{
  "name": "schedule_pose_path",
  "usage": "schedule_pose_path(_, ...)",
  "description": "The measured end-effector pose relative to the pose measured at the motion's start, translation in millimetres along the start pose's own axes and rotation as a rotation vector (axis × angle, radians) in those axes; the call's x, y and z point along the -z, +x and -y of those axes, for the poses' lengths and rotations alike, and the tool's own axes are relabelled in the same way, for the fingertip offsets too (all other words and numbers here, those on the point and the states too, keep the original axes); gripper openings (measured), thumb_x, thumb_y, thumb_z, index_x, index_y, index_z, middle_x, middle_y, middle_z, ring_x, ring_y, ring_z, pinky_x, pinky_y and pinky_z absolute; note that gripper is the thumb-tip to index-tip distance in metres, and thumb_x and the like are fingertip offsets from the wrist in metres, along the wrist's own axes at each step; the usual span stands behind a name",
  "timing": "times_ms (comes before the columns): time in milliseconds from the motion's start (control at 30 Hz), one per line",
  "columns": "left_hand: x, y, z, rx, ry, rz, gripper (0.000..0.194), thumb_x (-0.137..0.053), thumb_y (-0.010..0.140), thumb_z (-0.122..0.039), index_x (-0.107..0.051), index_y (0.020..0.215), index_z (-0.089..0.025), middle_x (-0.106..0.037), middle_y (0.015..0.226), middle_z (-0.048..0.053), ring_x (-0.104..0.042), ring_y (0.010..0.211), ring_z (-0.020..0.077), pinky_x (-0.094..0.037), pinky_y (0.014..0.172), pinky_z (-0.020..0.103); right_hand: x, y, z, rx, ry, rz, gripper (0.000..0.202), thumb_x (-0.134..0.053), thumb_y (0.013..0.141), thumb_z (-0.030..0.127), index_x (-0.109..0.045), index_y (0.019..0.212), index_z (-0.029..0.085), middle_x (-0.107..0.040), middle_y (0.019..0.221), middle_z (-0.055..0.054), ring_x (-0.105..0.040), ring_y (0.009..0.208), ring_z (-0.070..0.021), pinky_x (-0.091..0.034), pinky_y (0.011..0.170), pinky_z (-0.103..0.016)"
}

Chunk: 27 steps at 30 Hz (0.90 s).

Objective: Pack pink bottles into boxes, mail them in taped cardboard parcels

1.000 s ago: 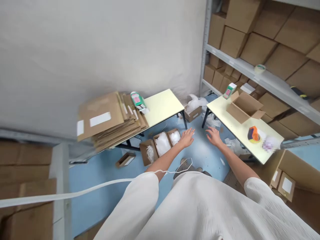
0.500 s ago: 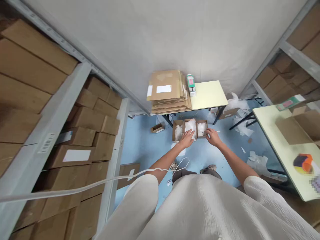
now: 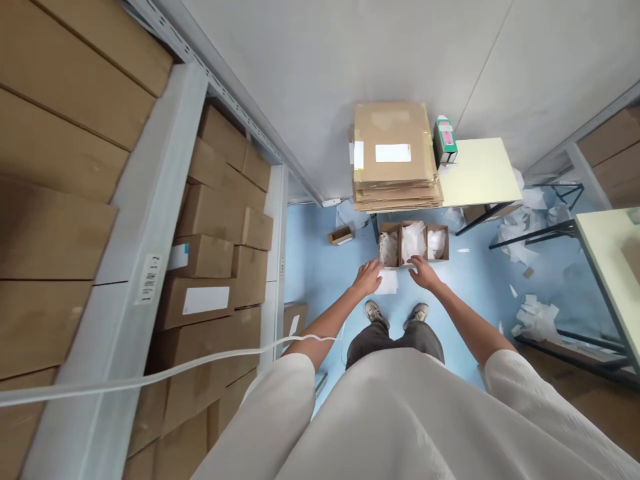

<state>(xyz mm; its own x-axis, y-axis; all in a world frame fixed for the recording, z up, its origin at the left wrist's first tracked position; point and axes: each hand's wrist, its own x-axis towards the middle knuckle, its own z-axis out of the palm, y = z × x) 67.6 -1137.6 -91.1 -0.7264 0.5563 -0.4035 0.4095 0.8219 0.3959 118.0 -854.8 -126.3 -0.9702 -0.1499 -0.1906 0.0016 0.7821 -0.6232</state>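
Three open cardboard boxes stand side by side on the floor: a left box (image 3: pixel 389 227), a middle box (image 3: pixel 401 248) and a right box (image 3: pixel 447 247). White crumpled packing paper (image 3: pixel 414 239) fills each of them, and whatever lies beneath it is hidden. My left hand (image 3: pixel 369 277) is at the near left corner of the left box, fingers stretched out and holding nothing visible. Close to the near edge of the middle box, my right hand (image 3: pixel 423 273) has its fingers apart. Whether either hand touches cardboard, I cannot tell.
Behind the boxes, a table (image 3: pixel 483 173) bears stacked flat cardboard (image 3: pixel 393 127) and a green-and-white carton (image 3: pixel 445 141). Shelving (image 3: pixel 150 227) full of boxes rises at left, with a white cable (image 3: pixel 200 363) crossing before it. Another table (image 3: pixel 605 247) and loose paper (image 3: pixel 537 317) are at right.
The view has turned, so the boxes and table sit further right in it. My hands have shifted left relative to the boxes; the right one has gone from the right box to the middle one.
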Motion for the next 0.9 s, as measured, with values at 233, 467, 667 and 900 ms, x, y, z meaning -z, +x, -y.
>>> schedule_pose_path(233,-42.4,25,35,0.044,-0.062,-0.001,0.059,-0.056,0.103,-0.021,-0.05,0.162,-0.02,-0.045,0.173,0.015,-0.044,0.158,0.0316,-0.038,0.129,0.049,-54,43,-27,-0.096,0.068,0.081,0.042,-0.061,0.096,0.018,-0.068,0.137,0.017,-0.063,0.145,-0.018,-0.068,0.121,-0.0261,-0.056,0.111,-0.044)
schedule_pose_path(467,-137.2,93,83,0.017,-0.11,-0.034,0.058,-0.056,0.103,-0.021,-0.051,0.161,-0.018,-0.047,0.172,0.016,-0.044,0.158,0.0308,-0.039,0.128,0.049,-148,115,-100,-0.219,0.011,0.174,0.042,-0.064,0.097,0.02,-0.068,0.138,0.015,-0.066,0.141,-0.018,-0.071,0.116,-0.0249,-0.057,0.106,-0.038)
schedule_pose_path(667,-223.1,156,132,-0.08,-0.078,-0.06,0.054,-0.054,0.105,-0.021,-0.052,0.159,-0.019,-0.052,0.168,0.015,-0.047,0.157,0.0293,-0.038,0.128,0.051,-242,194,-162,-0.241,-0.139,0.238,0.047,-0.066,0.094,0.017,-0.068,0.141,0.012,-0.069,0.139,-0.019,-0.069,0.123,-0.0286,-0.052,0.112,-0.035)
schedule_pose_path(900,-281.7,229,192,-0.213,0.056,-0.099,0.045,-0.049,0.108,-0.022,-0.06,0.151,-0.018,-0.062,0.159,0.017,-0.047,0.157,0.0317,-0.028,0.134,0.059,-340,281,-215,-0.307,-0.249,0.315,0.061,-0.073,0.092,0.023,-0.062,0.152,0.012,-0.057,0.158,-0.023,-0.064,0.138,-0.0337,-0.049,0.115,-0.036)
